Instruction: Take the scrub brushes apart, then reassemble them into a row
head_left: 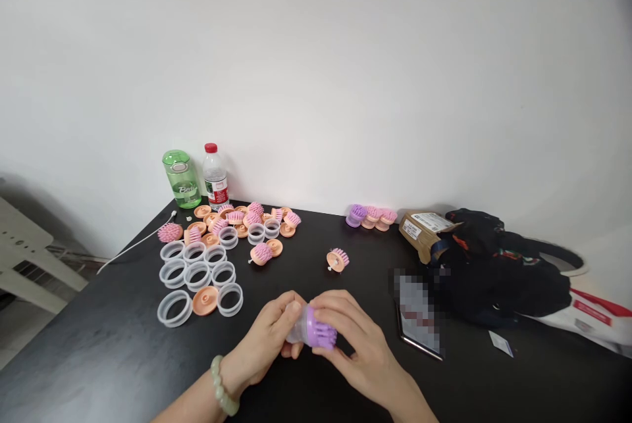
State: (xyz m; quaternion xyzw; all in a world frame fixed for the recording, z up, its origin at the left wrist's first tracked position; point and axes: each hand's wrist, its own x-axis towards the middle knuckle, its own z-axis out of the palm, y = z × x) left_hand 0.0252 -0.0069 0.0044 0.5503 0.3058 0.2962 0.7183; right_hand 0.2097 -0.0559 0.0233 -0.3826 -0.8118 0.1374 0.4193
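Between my hands is a scrub brush (322, 329) with purple bristles and a clear, cup-like body, tilted so its bristles face right. My left hand (276, 327), with a green bead bracelet at the wrist, is closed around the clear body. The fingers of my right hand (353, 334) wrap over the purple bristle end. Beyond them on the table, a pink-bristled brush head (338, 260) with a peach base lies on its side. To the left lie several translucent rings (197, 275), a peach disc (205, 300) and another pink brush head (261, 253).
More pink brush heads and peach discs cluster at the back left, near a green bottle (182, 179) and a red-capped water bottle (216, 176). Against the wall stand purple and pink brushes (370, 216). A phone (419, 318), cardboard box (419, 235) and black bag (494, 278) lie right.
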